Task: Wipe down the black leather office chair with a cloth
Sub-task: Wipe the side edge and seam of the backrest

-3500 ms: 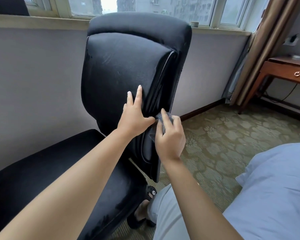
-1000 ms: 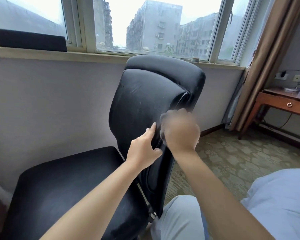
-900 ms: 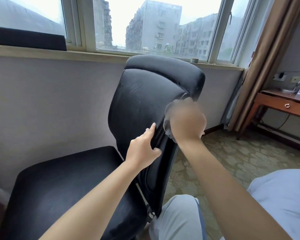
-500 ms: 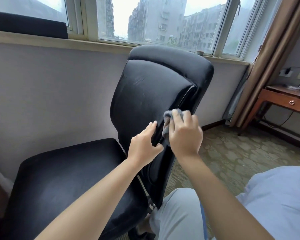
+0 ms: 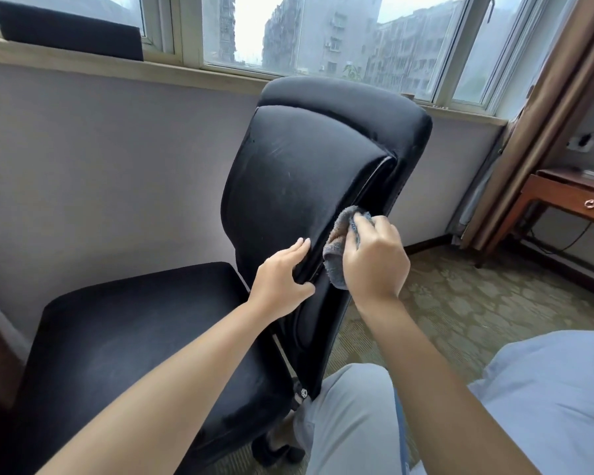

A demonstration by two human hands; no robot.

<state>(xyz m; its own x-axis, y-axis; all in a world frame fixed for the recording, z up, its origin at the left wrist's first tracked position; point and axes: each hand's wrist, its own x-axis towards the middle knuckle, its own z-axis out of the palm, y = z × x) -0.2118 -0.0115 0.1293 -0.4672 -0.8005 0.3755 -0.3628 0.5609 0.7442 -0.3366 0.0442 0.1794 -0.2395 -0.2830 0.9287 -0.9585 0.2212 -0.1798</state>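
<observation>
Chair [image 5: 299, 173]: black, standing side-on against a pale grey wall [image 5: 100, 159] below a window [image 5: 340, 32]. Backrest surface shows faint pale scuffs and dust streaks; seat carries a dull sheen.

Right hand [image 5: 374, 258]: fingers curled closed around a grey cloth [image 5: 338, 245], pressing it against the side edge of the backrest, about mid-height, at the seam between front pad and rear shell.

Left hand [image 5: 282, 275]: fingers loosely extended, thumb apart, resting on the pad edge just beside the cloth; it grips nothing, only braces the pad.

Room: patterned greenish carpet [image 5: 477, 303] to the right. Brown curtain [image 5: 542, 114] hangs at the window's right end. Wooden desk [image 5: 570, 197] with a ring-pull drawer stands beyond it. A dark flat panel [image 5: 69, 29] leans on the sill [image 5: 117, 65] at left. Apartment blocks visible outside.
</observation>
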